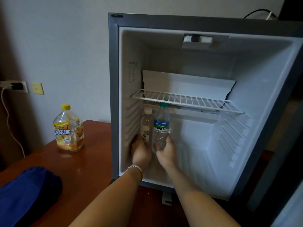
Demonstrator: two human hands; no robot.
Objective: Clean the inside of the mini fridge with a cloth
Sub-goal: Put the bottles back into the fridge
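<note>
It looked like a hotel or bedroom: a small grey open-fronted mini fridge (196, 104) stood on a reddish-brown wooden table (91, 161) against a plain white wall (57, 46) with a charger-filled socket (16, 86).

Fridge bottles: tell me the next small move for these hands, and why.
Probably lift both bottles out onto the wooden table. The left hand grips the white-capped bottle, the right hand the green-capped water bottle, both under the wire shelf; the blue cloth lies unused outside.

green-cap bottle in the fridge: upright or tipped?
Upright. The green-cap bottle stands cap-up under the wire shelf, gripped low by the right hand.
</note>
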